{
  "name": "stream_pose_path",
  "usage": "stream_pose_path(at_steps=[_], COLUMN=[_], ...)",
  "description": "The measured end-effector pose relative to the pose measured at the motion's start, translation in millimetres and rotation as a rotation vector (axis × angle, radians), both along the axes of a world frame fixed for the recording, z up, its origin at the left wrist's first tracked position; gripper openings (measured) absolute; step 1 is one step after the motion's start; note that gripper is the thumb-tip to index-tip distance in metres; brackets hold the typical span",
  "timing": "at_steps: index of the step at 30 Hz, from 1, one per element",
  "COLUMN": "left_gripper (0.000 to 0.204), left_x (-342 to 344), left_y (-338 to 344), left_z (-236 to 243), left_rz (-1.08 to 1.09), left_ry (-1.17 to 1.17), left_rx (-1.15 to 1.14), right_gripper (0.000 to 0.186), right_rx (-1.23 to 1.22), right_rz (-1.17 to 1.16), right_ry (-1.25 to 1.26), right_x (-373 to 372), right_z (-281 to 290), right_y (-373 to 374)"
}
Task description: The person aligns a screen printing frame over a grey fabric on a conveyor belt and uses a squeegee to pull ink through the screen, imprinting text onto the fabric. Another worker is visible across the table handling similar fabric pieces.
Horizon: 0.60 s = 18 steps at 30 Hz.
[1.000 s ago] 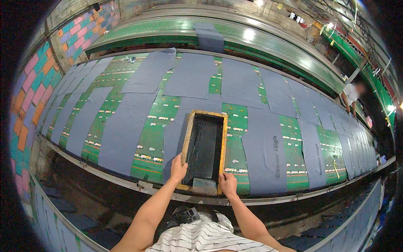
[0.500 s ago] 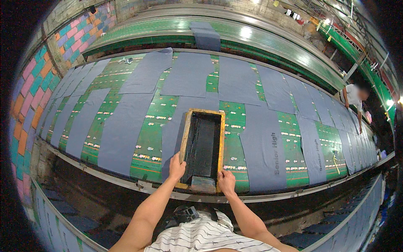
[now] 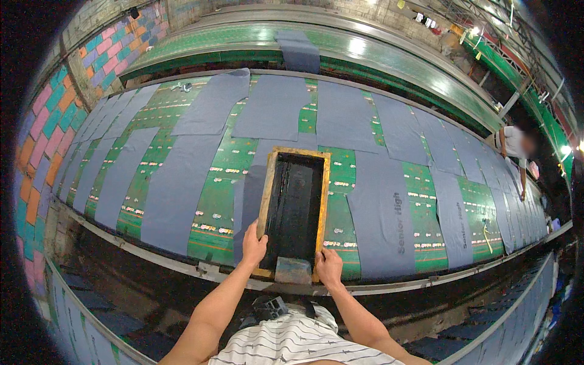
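A screen-printing frame [image 3: 325,201] with worn yellowish wooden sides and dark ink inside is over a blue-grey cloth piece on the long table. My left hand [image 3: 254,246] grips its left side near the close end. My right hand [image 3: 329,266] grips the near right corner. A greyish, ink-stained squeegee [image 3: 293,271] rests inside the frame at the near end. Shadow falls on the cloth left of the frame, whose far end looks raised. To the right lies a cloth piece [image 3: 378,213] with dark printed lettering.
Blue-grey cloth pieces [image 3: 182,182] cover much of the green table [image 3: 216,207] in two rows. A metal rail [image 3: 164,261] edges its near side. Another green table [image 3: 243,39] stands behind. A co-worker [image 3: 516,143] leans at the far right. Cloth-covered tables flank me.
The frame's far end has risen and shifted slightly right, with both hands still on it. More shadow shows at its left. The co-worker's arm has moved a little.
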<state>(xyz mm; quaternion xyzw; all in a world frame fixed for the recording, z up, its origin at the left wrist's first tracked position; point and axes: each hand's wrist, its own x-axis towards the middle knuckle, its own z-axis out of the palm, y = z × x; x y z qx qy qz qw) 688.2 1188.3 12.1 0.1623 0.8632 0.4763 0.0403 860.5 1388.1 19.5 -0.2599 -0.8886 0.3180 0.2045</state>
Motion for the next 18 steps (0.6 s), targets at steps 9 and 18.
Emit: stream_pose_path(at_steps=[9, 18], left_gripper=[0.058, 0.058], left_x=[1.2, 4.9], left_y=[-1.4, 4.6], left_z=[9.5, 22.3], left_rz=[-0.003, -0.008], left_ry=[-0.049, -0.054], left_rx=[0.036, 0.072], right_gripper=[0.019, 0.021], right_rx=[-0.044, -0.043], right_rz=[-0.005, -0.019], right_ry=[0.020, -0.022], right_x=[0.1, 2.0], right_z=[4.6, 7.8], right_y=[-3.8, -0.3])
